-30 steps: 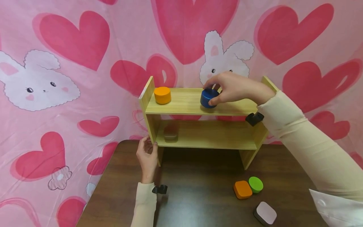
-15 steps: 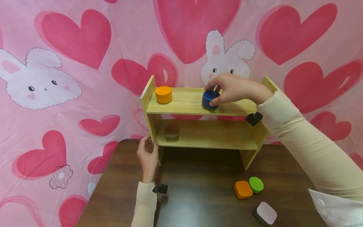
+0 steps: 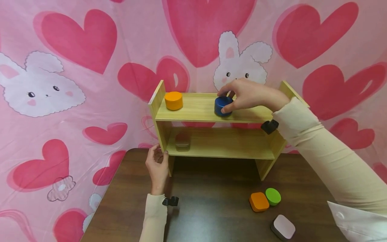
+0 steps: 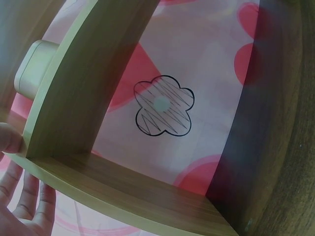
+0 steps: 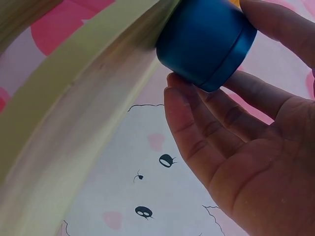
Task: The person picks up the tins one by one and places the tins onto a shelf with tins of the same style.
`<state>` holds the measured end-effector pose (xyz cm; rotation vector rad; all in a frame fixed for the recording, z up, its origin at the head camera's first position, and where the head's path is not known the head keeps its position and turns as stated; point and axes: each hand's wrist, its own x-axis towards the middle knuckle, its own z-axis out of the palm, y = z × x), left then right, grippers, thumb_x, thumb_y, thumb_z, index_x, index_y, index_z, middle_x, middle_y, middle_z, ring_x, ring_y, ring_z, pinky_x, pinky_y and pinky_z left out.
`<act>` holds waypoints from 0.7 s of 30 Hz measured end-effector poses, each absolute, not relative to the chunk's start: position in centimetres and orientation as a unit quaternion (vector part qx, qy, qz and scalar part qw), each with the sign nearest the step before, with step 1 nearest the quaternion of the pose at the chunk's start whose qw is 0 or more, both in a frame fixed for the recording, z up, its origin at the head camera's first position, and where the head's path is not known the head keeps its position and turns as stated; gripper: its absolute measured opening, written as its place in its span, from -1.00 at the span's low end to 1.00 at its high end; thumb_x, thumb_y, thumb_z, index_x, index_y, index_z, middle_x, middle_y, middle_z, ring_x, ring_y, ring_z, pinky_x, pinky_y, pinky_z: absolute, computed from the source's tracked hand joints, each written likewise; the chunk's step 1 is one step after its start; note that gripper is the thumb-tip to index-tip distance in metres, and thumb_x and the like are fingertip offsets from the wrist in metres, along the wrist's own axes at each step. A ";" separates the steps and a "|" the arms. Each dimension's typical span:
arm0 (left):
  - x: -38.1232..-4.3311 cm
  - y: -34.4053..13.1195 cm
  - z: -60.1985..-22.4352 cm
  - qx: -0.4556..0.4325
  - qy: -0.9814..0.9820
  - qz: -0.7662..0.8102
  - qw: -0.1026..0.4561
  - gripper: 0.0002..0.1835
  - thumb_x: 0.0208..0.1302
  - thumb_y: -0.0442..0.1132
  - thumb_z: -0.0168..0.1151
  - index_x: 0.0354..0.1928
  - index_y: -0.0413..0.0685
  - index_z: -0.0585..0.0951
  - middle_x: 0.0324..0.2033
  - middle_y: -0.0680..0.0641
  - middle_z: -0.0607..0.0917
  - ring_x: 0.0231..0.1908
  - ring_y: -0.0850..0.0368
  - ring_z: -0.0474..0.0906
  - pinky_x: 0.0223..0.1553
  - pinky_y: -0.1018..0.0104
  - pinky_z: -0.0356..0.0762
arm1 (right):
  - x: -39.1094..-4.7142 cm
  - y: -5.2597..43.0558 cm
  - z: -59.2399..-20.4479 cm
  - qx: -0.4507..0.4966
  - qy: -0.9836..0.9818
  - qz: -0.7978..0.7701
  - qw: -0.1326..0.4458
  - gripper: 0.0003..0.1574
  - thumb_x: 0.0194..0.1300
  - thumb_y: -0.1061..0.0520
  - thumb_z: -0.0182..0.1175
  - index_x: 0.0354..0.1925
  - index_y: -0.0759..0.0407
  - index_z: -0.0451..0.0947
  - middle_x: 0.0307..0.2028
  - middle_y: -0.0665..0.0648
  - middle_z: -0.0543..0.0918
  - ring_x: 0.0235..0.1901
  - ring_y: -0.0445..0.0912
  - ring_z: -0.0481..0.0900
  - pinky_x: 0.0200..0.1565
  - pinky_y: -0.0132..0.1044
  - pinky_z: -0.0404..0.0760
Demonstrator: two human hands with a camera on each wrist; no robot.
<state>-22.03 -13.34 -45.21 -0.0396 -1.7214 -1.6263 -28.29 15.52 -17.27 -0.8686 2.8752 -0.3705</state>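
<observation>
My right hand (image 3: 246, 95) pinches a round blue tin (image 3: 223, 107) between thumb and fingers at the upper board of a small wooden shelf (image 3: 196, 116). Up close in the right wrist view, the blue tin (image 5: 204, 42) has its base right at the board, thumb on one side and fingertips on the other. My left hand (image 3: 158, 166) grips the shelf's left side panel low down. In the left wrist view its thumb (image 4: 10, 138) lies on one side of the panel edge and several fingers on the other. A round orange tin (image 3: 173, 101) stands at the upper board's left end.
On the lower board, at the left, stands a squarish tin (image 3: 182, 143). Right of centre on the dark table (image 3: 205, 208) are a squarish orange tin (image 3: 259, 202), a round green tin (image 3: 273, 197) and a squarish pale pink tin (image 3: 283, 227). Pink patterned cloth hangs behind.
The blue tin has come down slightly onto the upper board, with my right hand still holding it. My left hand keeps its place on the side panel.
</observation>
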 end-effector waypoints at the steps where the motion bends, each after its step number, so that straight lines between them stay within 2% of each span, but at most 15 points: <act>1: -22.0 -13.3 -45.2 -0.016 -0.672 -0.637 0.377 -0.69 0.24 -0.62 0.29 0.04 -0.52 0.61 -0.18 -0.51 0.65 -0.24 0.09 0.63 -0.13 0.54 0.65 | -28.3 15.6 -17.3 -0.288 0.948 -0.121 0.055 -0.26 0.29 -0.03 0.43 0.35 0.21 0.54 0.18 0.29 0.70 0.18 0.20 0.63 0.21 0.15 0.62; 5: -22.0 -13.3 -45.3 -0.015 -0.673 -0.636 0.376 -0.68 0.23 -0.63 0.28 0.04 -0.51 0.62 -0.17 -0.51 0.65 -0.24 0.20 0.61 -0.12 0.56 0.64 | -28.4 15.7 -17.5 -0.286 0.949 -0.120 0.050 -0.26 0.28 -0.04 0.43 0.34 0.20 0.55 0.19 0.27 0.70 0.18 0.19 0.64 0.21 0.12 0.63; 9: -22.0 -13.4 -45.2 -0.012 -0.674 -0.636 0.375 -0.68 0.24 -0.62 0.27 0.05 -0.51 0.61 -0.17 -0.52 0.65 -0.25 0.21 0.61 -0.13 0.57 0.64 | -28.4 15.9 -17.4 -0.285 0.949 -0.124 0.049 -0.26 0.28 -0.05 0.43 0.34 0.20 0.54 0.20 0.27 0.69 0.17 0.18 0.64 0.18 0.11 0.66; 21: -21.9 -13.5 -45.2 -0.004 -0.679 -0.638 0.363 -0.69 0.26 -0.59 0.29 0.06 -0.46 0.62 -0.16 -0.50 0.66 -0.22 0.01 0.63 -0.12 0.53 0.64 | -27.5 18.3 -16.9 -0.263 0.944 -0.200 0.028 -0.23 0.31 -0.14 0.42 0.36 0.13 0.53 0.24 0.24 0.64 0.17 0.10 0.67 0.23 0.12 0.66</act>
